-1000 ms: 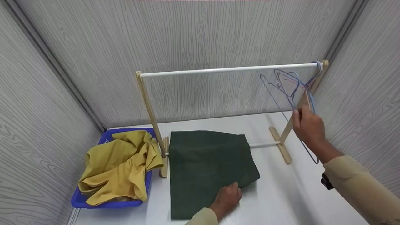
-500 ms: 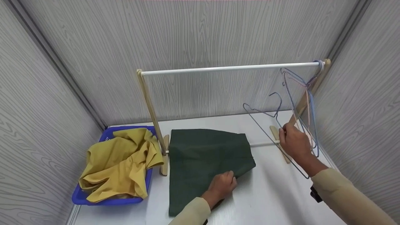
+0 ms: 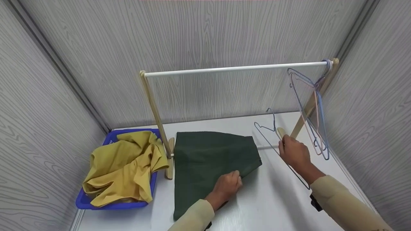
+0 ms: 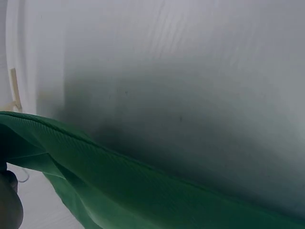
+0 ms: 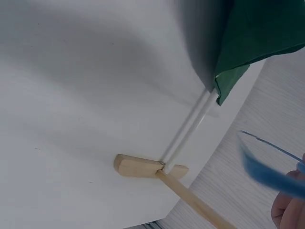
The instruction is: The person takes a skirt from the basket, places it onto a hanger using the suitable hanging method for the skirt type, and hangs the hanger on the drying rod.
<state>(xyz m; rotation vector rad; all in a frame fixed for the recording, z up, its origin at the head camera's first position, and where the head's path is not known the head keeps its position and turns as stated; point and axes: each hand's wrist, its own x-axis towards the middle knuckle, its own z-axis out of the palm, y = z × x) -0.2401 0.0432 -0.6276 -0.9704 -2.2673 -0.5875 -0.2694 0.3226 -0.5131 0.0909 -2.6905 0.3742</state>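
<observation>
A dark green cloth (image 3: pixel 212 157) lies spread on the white table below the rack. My left hand (image 3: pixel 225 186) grips its near right edge with curled fingers. In the left wrist view that green edge (image 4: pixel 119 167) is lifted off the table and casts a shadow. At the right, my right hand (image 3: pixel 296 155) holds a blue wire clothes hanger (image 3: pixel 274 121) by one side of its frame. The hook points up and away, and the hanger is in the air right of the cloth. The right wrist view shows the hanger (image 5: pixel 267 174) blurred beside the fingers.
A clothes rack with a white rod (image 3: pixel 224 69) and wooden legs stands behind the cloth. Several blue and pink hangers (image 3: pixel 322 118) hang at its right end. At left, a blue basket (image 3: pixel 112 205) holds yellow cloth (image 3: pixel 125 170). Patterned walls enclose the table.
My right hand has drawn the blue hanger away from the others on the rack, down and to the left. My left hand has shifted slightly up and left with the green edge.
</observation>
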